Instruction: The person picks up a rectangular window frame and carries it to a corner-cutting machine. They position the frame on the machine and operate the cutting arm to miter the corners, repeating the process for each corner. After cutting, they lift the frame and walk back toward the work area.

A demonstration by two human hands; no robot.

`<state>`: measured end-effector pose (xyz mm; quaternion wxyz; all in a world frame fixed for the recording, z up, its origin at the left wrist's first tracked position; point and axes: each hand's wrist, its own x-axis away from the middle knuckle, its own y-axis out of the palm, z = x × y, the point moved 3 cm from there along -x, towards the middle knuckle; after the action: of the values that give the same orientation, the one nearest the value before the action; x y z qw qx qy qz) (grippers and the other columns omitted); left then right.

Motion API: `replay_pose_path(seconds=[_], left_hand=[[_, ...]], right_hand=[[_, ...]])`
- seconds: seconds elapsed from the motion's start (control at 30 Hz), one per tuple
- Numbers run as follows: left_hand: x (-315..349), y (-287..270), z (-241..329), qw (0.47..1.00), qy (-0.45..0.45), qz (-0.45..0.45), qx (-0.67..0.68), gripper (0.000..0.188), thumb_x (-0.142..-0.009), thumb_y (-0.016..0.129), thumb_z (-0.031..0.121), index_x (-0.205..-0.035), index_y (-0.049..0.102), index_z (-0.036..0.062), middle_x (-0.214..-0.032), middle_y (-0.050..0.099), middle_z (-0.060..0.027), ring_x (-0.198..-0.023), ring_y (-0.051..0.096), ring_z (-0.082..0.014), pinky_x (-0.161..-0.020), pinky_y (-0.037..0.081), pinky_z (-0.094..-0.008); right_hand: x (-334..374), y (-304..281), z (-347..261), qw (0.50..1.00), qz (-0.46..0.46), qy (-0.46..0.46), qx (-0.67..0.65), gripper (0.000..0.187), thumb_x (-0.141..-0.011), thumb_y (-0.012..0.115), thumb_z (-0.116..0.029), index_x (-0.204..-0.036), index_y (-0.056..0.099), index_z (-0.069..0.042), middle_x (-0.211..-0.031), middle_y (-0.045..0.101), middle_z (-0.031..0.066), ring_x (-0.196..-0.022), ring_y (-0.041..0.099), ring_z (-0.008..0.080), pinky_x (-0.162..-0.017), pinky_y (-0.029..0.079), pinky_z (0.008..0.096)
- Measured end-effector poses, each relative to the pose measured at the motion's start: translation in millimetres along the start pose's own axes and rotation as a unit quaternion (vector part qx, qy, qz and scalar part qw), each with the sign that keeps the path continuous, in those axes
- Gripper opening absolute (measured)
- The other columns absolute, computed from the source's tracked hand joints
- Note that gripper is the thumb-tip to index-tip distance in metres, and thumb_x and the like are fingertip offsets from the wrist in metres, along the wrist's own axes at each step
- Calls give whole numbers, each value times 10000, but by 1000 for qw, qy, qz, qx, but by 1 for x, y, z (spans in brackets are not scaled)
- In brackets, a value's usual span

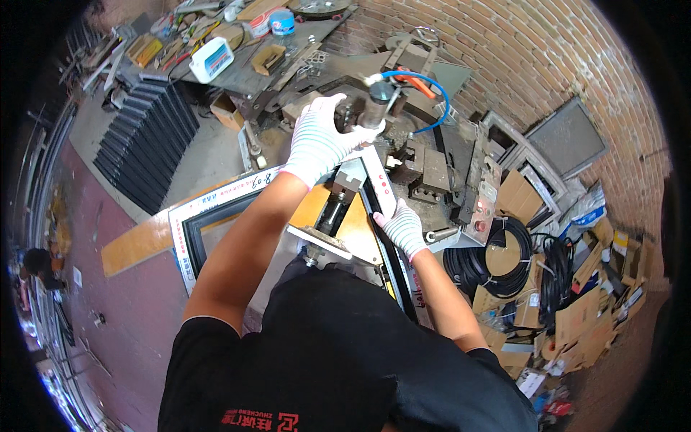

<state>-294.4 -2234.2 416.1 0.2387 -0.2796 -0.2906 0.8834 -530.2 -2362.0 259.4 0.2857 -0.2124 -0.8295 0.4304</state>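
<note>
A door or window frame [253, 181] lies at the machine, dark on its inner edge and covered with white printed film. My left hand [317, 144], in a white striped glove, is over the frame's far corner, its fingers spread and the thumb stretched toward an upright metal cylinder [374, 108]. My right hand [402, 229], gloved alike, grips the frame's right side bar, thumb on the inner side. Inside the frame, a metal clamp with a threaded rod [332, 212] points toward me. What lies beneath my left palm is hidden.
Metal blocks [425, 173] and a blue air hose [448, 101] surround the machine. Stacked dark profiles [147, 140] stand left, below a cluttered bench with a white jug [211, 60]. Coiled black strip [504, 255] and cardboard scraps [579, 317] lie right, by a brick wall [561, 50].
</note>
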Motion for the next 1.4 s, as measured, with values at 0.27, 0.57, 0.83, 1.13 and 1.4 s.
replay_pose_path(seconds=[0.27, 0.57, 0.83, 1.13, 1.4], left_hand=[[-36, -5, 23, 988, 65, 42, -133, 831, -663, 889, 617, -1196, 718, 2, -1151, 719, -233, -1087, 692, -383, -983, 542, -435], [91, -132, -113, 945, -57, 196, -254, 635, -899, 784, 397, -1349, 619, -20, -1257, 671, -253, -1204, 623, -418, -1078, 476, -455], [422, -208, -118, 825, -428, 101, -355, 974, -751, 896, 445, -1480, 487, -56, -1380, 594, -304, -1281, 584, -440, -1109, 469, -467], [538, -197, -89, 812, -534, 77, -224, 768, -811, 748, 695, -1124, 690, -4, -1067, 724, -240, -1038, 704, -410, -892, 564, -464], [572, -187, -138, 818, -565, 63, -85, 809, -883, 645, 746, -1238, 654, 19, -1060, 739, -275, -1054, 716, -431, -906, 555, -481]], right_hand=[[6, -4, -2, 999, 22, -26, -19, 668, -835, 753, -560, -1135, 613, 20, -1019, 722, 295, -1000, 707, 443, -898, 553, 492], [13, -8, -1, 997, 11, -20, -74, 664, -833, 777, -553, -1151, 599, 2, -1035, 727, 295, -1004, 706, 455, -882, 545, 510], [2, 15, 19, 976, 44, -57, -206, 608, -848, 848, -372, -1259, 624, 16, -1083, 742, 254, -975, 734, 356, -873, 559, 442], [-29, 36, 51, 933, 54, -44, -352, 489, -1016, 710, -371, -1205, 613, 70, -1030, 708, 170, -855, 626, 247, -806, 529, 390], [50, -73, -30, 987, 48, -145, -48, 603, -981, 682, -490, -1128, 704, 94, -1085, 735, 282, -949, 688, 384, -890, 528, 509]])
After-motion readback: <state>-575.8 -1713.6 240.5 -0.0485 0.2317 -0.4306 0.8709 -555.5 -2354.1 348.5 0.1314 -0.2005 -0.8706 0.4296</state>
